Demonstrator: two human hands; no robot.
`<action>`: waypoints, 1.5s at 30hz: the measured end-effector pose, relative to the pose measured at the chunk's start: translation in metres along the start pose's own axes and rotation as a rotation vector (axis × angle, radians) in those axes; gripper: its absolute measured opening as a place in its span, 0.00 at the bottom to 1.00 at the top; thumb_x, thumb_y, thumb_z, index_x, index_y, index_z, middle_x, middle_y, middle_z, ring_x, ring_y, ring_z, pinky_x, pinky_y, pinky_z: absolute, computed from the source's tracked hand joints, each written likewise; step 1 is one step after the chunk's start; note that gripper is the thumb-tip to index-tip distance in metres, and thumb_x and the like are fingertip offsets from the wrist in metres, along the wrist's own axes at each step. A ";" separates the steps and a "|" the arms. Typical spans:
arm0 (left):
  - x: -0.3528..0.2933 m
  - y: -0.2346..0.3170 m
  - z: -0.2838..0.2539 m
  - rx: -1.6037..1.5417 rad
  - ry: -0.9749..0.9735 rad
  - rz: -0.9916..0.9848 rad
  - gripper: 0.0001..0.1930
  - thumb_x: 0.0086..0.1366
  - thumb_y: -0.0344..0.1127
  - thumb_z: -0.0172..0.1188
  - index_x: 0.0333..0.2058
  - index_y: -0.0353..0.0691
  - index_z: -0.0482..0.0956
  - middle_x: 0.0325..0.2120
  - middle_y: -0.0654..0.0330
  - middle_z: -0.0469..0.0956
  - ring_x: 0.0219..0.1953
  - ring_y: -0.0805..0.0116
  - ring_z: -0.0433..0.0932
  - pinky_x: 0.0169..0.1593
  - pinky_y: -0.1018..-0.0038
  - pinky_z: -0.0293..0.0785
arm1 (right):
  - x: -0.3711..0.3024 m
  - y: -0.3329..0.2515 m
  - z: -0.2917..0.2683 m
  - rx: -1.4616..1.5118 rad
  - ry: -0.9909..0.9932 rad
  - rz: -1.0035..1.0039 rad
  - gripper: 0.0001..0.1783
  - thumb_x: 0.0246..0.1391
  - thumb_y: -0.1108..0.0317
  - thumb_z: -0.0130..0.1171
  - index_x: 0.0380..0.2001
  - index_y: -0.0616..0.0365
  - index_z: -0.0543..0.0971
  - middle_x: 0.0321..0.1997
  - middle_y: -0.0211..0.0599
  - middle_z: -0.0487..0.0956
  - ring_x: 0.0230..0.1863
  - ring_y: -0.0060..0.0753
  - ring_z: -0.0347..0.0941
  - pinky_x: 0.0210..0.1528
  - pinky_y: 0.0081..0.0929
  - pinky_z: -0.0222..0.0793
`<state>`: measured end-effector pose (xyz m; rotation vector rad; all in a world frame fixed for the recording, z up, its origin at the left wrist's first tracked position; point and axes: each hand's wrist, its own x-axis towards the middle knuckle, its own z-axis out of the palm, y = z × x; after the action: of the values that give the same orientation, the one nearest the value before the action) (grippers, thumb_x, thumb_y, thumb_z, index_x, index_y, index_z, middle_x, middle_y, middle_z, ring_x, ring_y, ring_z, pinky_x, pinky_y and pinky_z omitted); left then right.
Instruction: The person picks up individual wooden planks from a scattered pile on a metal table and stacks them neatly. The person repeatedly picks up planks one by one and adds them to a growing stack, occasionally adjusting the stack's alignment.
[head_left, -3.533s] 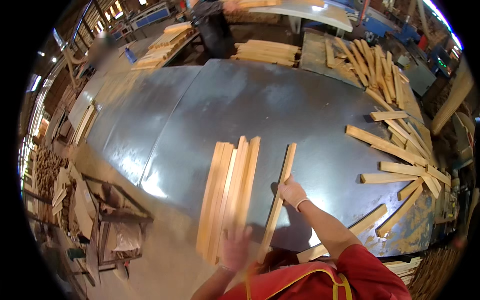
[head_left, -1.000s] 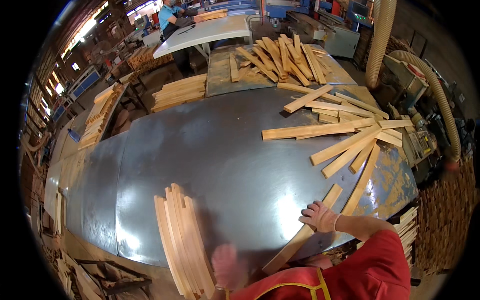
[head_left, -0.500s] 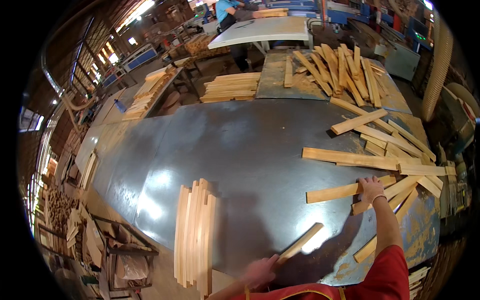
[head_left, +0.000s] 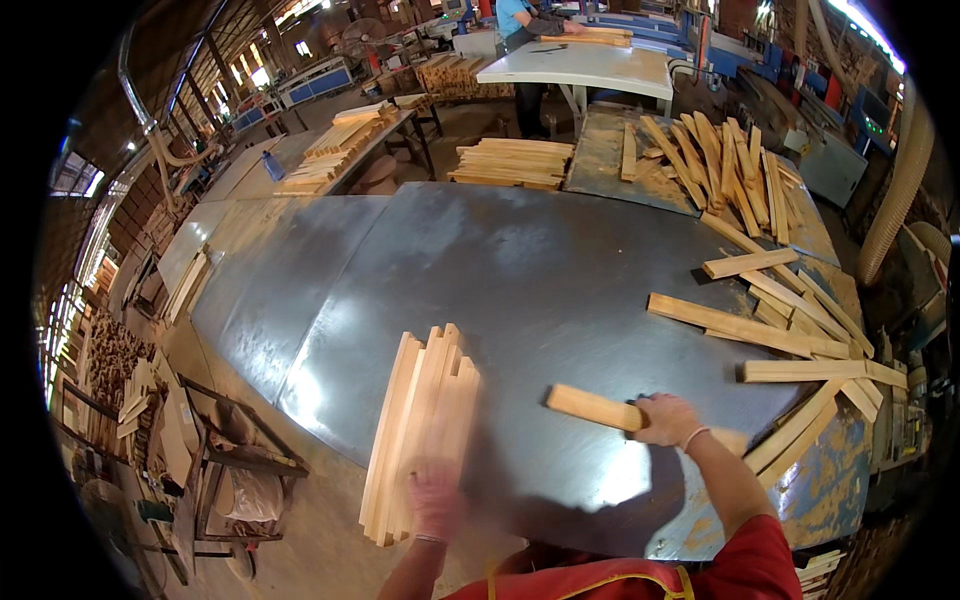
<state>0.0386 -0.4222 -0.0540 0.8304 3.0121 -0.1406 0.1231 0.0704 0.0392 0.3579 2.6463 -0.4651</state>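
Note:
My right hand [head_left: 668, 420] is closed around a wooden board [head_left: 590, 404], held over the metal tabletop with one end pointing left and the other past my wrist. My left hand [head_left: 437, 503], smeared by motion, is at the near end of a stack of wooden strips [head_left: 420, 420]. Its fingers are too blurred to show whether they grip a strip. The strips lie side by side, lengthwise away from me, with uneven far ends.
Loose boards [head_left: 760, 330] lie crisscrossed along the right of the metal table [head_left: 500, 250]. Beyond them a bigger heap [head_left: 720, 165] covers a second surface. A metal stand [head_left: 245, 460] is at the lower left. Another person [head_left: 525, 30] works behind a white table [head_left: 570, 68].
My left hand has moved left to the stack; the strip it held no longer shows apart from it. My right hand has drawn a board from the right pile toward me and leftward.

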 end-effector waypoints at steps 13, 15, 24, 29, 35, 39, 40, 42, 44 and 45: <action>0.012 0.085 -0.044 -0.586 -0.208 -0.116 0.32 0.61 0.44 0.65 0.63 0.38 0.76 0.62 0.46 0.76 0.66 0.42 0.73 0.68 0.49 0.69 | -0.007 -0.084 0.001 0.613 0.230 0.043 0.35 0.54 0.48 0.70 0.60 0.59 0.79 0.49 0.51 0.84 0.52 0.56 0.80 0.58 0.46 0.76; -0.002 0.066 -0.027 -0.347 -0.016 -0.025 0.33 0.57 0.44 0.68 0.61 0.40 0.77 0.63 0.49 0.73 0.68 0.44 0.69 0.70 0.48 0.64 | 0.007 0.034 0.012 0.183 0.488 0.062 0.32 0.48 0.58 0.69 0.58 0.57 0.79 0.54 0.53 0.83 0.57 0.62 0.78 0.60 0.51 0.74; 0.014 0.049 -0.022 0.013 0.107 -0.089 0.42 0.54 0.44 0.74 0.67 0.43 0.69 0.66 0.50 0.67 0.70 0.46 0.65 0.71 0.47 0.62 | 0.000 0.218 0.023 -0.420 0.164 0.343 0.19 0.57 0.59 0.67 0.52 0.43 0.85 0.53 0.37 0.85 0.60 0.47 0.78 0.64 0.51 0.65; 0.055 0.138 -0.089 -0.551 -0.292 0.171 0.36 0.63 0.56 0.71 0.63 0.41 0.73 0.62 0.54 0.74 0.64 0.51 0.75 0.66 0.58 0.71 | -0.021 0.021 0.043 -0.390 0.178 -0.322 0.10 0.62 0.62 0.62 0.45 0.41 0.87 0.39 0.36 0.86 0.47 0.46 0.83 0.51 0.47 0.72; 0.049 0.143 -0.054 -1.421 -0.715 0.210 0.27 0.68 0.53 0.67 0.57 0.40 0.79 0.42 0.52 0.84 0.47 0.58 0.84 0.56 0.65 0.79 | -0.058 -0.108 0.036 0.256 0.527 -0.731 0.19 0.56 0.60 0.66 0.51 0.46 0.82 0.43 0.41 0.82 0.50 0.47 0.79 0.54 0.50 0.74; 0.013 0.109 -0.086 -0.798 -0.451 -0.086 0.16 0.68 0.45 0.66 0.45 0.38 0.84 0.34 0.59 0.83 0.38 0.58 0.83 0.47 0.60 0.82 | -0.068 -0.057 0.013 0.302 0.549 -0.203 0.22 0.54 0.58 0.67 0.52 0.51 0.82 0.45 0.44 0.82 0.50 0.53 0.78 0.55 0.50 0.75; 0.001 0.100 -0.064 -0.589 -0.287 0.001 0.17 0.66 0.48 0.66 0.41 0.39 0.84 0.30 0.56 0.83 0.35 0.53 0.84 0.46 0.58 0.82 | -0.068 -0.008 0.048 0.200 0.689 -0.057 0.22 0.53 0.60 0.66 0.53 0.50 0.81 0.48 0.44 0.82 0.54 0.54 0.77 0.59 0.51 0.73; -0.025 0.055 0.010 -0.596 0.203 0.176 0.11 0.65 0.43 0.64 0.38 0.43 0.84 0.31 0.57 0.83 0.32 0.51 0.83 0.42 0.56 0.82 | -0.086 0.054 0.074 0.132 0.745 0.206 0.25 0.51 0.63 0.65 0.55 0.49 0.79 0.54 0.42 0.81 0.62 0.54 0.73 0.65 0.52 0.69; -0.038 0.043 0.023 -0.298 0.236 0.181 0.17 0.62 0.41 0.65 0.47 0.42 0.80 0.44 0.54 0.80 0.47 0.48 0.79 0.53 0.51 0.78 | -0.113 0.116 0.087 0.015 0.722 0.419 0.27 0.51 0.65 0.66 0.57 0.48 0.78 0.56 0.41 0.80 0.65 0.53 0.72 0.67 0.51 0.68; -0.050 0.033 0.015 -0.126 0.274 0.144 0.21 0.60 0.39 0.65 0.52 0.41 0.78 0.50 0.52 0.78 0.54 0.47 0.77 0.58 0.49 0.76 | -0.120 0.141 0.096 -0.090 0.724 0.471 0.27 0.51 0.66 0.67 0.57 0.48 0.78 0.57 0.40 0.80 0.66 0.51 0.72 0.66 0.50 0.68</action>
<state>0.0983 -0.4215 -0.0700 1.1336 3.1483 0.1775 0.3075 0.1417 -0.0254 1.2878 3.0761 -0.0550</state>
